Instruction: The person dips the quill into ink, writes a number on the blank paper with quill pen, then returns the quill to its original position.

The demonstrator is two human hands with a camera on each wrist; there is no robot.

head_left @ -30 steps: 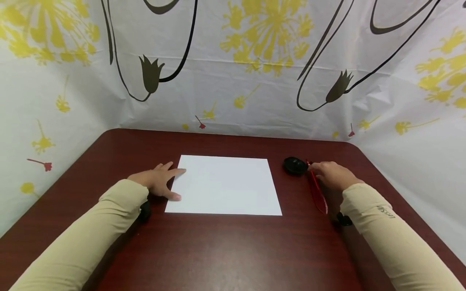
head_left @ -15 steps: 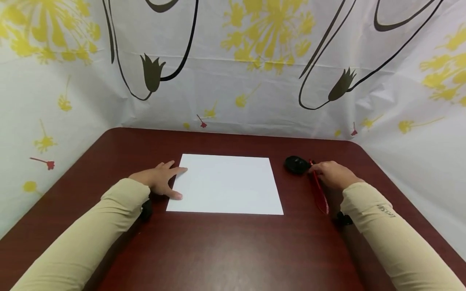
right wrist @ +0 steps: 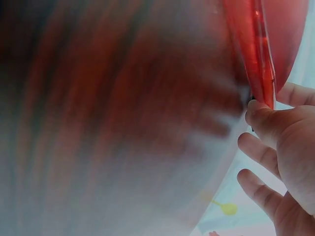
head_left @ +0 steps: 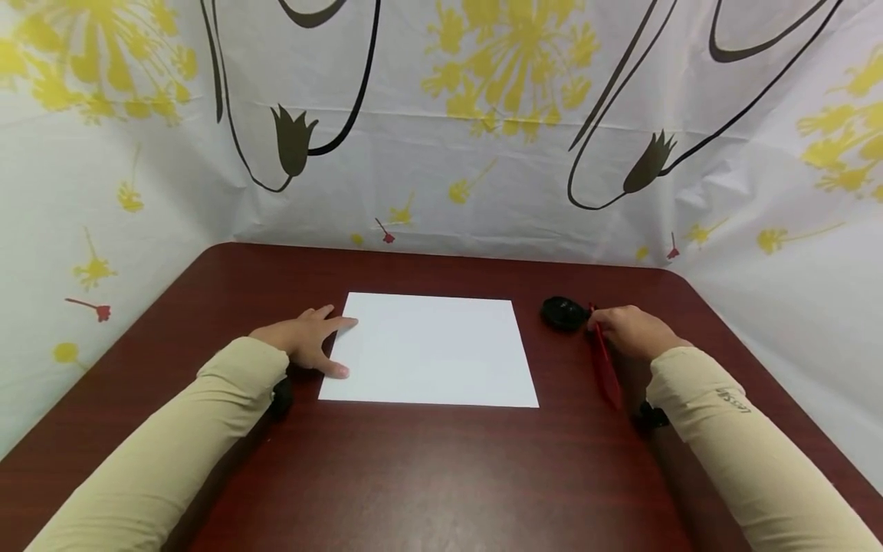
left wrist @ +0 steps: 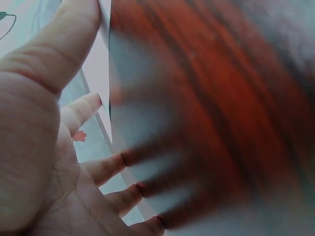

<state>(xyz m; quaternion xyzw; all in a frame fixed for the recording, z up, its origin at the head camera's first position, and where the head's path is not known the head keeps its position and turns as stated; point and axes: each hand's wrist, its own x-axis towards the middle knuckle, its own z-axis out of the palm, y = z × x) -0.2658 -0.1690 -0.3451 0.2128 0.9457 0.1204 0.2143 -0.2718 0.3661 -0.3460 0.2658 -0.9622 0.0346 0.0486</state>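
Note:
My left hand (head_left: 303, 341) rests with spread fingers at the left edge of a white sheet of paper (head_left: 434, 349); its thumb and index finger lie over that edge. In the left wrist view the fingertips of the left hand (left wrist: 74, 162) touch the table. My right hand (head_left: 635, 331) pinches the far end of a long, see-through red, leaf-shaped thing (head_left: 605, 372). The right wrist view shows this red thing (right wrist: 263, 54) between thumb and index finger of the right hand (right wrist: 300, 142), the other fingers apart. Left of that hand lies a small black, rounded object (head_left: 563, 313).
The dark red-brown table (head_left: 428, 475) has a rounded far edge. Behind it and along both sides hangs a white sheet (head_left: 386, 169) with yellow flowers and dark stems. A black band (head_left: 651, 415) shows under the right cuff.
The red thing has turned in my right fingers, showing a fuller red face than before. The left hand stays on the paper's edge. The whole view has shifted slightly.

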